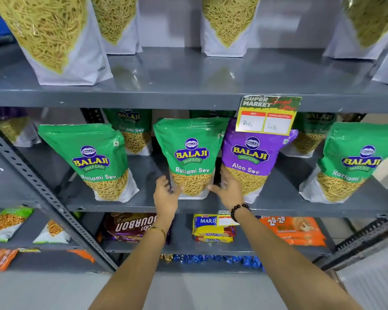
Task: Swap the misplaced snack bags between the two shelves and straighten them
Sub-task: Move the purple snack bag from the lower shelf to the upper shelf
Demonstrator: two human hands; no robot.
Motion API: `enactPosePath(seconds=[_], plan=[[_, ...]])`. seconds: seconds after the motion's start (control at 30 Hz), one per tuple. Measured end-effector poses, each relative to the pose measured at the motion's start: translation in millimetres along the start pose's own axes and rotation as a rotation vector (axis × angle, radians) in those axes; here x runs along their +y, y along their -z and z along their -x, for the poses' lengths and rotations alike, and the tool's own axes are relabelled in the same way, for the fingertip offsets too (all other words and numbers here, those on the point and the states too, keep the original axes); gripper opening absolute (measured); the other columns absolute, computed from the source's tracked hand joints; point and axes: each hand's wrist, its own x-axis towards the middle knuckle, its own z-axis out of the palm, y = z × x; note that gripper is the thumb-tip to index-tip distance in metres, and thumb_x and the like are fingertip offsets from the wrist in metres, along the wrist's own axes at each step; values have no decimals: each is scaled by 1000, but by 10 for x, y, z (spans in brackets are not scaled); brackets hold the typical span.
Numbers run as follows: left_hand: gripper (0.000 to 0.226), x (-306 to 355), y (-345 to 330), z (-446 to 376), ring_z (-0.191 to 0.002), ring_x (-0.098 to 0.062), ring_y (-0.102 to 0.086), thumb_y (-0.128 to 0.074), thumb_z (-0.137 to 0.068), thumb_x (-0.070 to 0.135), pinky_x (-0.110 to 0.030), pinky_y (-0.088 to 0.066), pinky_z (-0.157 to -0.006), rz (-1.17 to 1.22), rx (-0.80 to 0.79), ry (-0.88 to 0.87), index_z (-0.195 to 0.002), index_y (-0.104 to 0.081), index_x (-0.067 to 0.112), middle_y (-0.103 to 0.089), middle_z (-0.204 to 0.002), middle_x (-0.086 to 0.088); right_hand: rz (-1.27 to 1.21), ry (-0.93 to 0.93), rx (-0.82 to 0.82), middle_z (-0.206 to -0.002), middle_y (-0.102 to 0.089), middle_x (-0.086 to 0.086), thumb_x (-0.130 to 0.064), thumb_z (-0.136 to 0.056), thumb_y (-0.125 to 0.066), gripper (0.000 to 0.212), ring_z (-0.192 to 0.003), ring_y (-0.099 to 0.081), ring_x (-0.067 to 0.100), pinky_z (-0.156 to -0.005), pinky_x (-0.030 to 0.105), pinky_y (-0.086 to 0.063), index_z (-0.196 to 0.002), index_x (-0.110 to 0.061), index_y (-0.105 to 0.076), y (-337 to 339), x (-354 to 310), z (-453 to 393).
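Two bare forearms reach up from the bottom edge, the right one with a bead bracelet (240,211) at the wrist. The left hand (166,195) and right hand (227,189) sit on either side of the green bag (189,157) marked Ratlami Sev, fingers spread and pressed to its lower corners; the fingertips go behind the bag's edges, so how firmly they grip is hard to say. The bag stands upright near the front edge of the middle shelf (126,206), long axis vertical, label facing out, leaning back a little. Just beside it on the right, touching or nearly so, stands a purple bag (250,162) marked Aloo Sev, the only purple one in a row of green; its top is covered by a price tag (267,115) hanging from the upper shelf (166,97), the handwriting on it too small to read. More green bags stand behind, partly hidden. On the upper shelf the white-bottomed bags (56,36) are cut off at the top, so their names do not show.
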Motion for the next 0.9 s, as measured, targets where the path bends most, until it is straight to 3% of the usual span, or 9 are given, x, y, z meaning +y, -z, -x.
enactPosePath(seconds=[0.13,0.23,0.3,0.47,0.57,0.67,0.77,0.9], plan=[[40,-111,-285,425,-98,-35,-62,-71,-74,4,-31,-46,-82,-44,5,-35,-109,-51,-1,-64,-100,-19,-6,7,114,-136,-53,6,-15,-76,-70,60,-124,-48,21,-99,30,-38,-131,-13,-45,193,123,232],[39,-53,-561,611,-101,-33,-62,-70,-77,10,-34,-46,-86,-55,-144,-19,-111,-54,2,-64,-109,-17,10,-16,223,-132,-56,7,-15,-77,-68,54,-120,-51,22,-93,24,-39,-127,-12,-48,387,221,345],[39,47,-737,651,-109,-32,-58,-68,-79,11,-32,-44,-91,-53,-247,-46,-114,-54,1,-61,-115,-15,17,-32,288,-128,-58,10,-13,-77,-67,50,-118,-53,24,-92,28,-40,-125,-10,-50,533,274,377],[58,360,-1099,547,-129,-32,-44,-62,-84,13,-45,-36,-109,-103,-443,-74,-134,-36,-1,-46,-140,-17,-62,-99,403,-115,-61,8,-9,-77,-67,45,-113,-55,28,-88,33,-43,-120,-9,-52,841,337,320],[57,505,-1224,415,-123,-31,-49,-63,-83,13,-36,-39,-98,-212,-451,-102,-133,-38,4,-49,-137,-13,-74,-198,336,-138,-47,17,-9,-77,-69,66,-128,-44,30,-100,38,-38,-134,-4,-37,957,350,189],[70,578,-1308,274,-126,-32,-47,-66,-80,12,-42,-38,-106,-202,-482,-45,-139,-28,4,-48,-139,-17,-103,-263,223,-149,-33,16,-11,-76,-71,81,-135,-34,31,-108,44,-33,-142,-6,-24,1026,353,47],[83,602,-1348,192,-133,-31,-39,-68,-78,7,-44,-34,-110,-165,-457,36,-143,-18,4,-39,-145,-17,-104,-258,172,-142,-44,15,-7,-74,-72,72,-131,-40,31,-106,45,-37,-136,-5,-34,1051,336,-63],[75,566,-1346,143,-127,-33,-47,-69,-76,4,-48,-40,-106,-185,-447,61,-138,-27,5,-48,-139,-17,-191,-247,157,-124,-58,19,1,-70,-72,56,-115,-54,34,-99,51,-44,-120,-2,-47,1011,328,-102]])
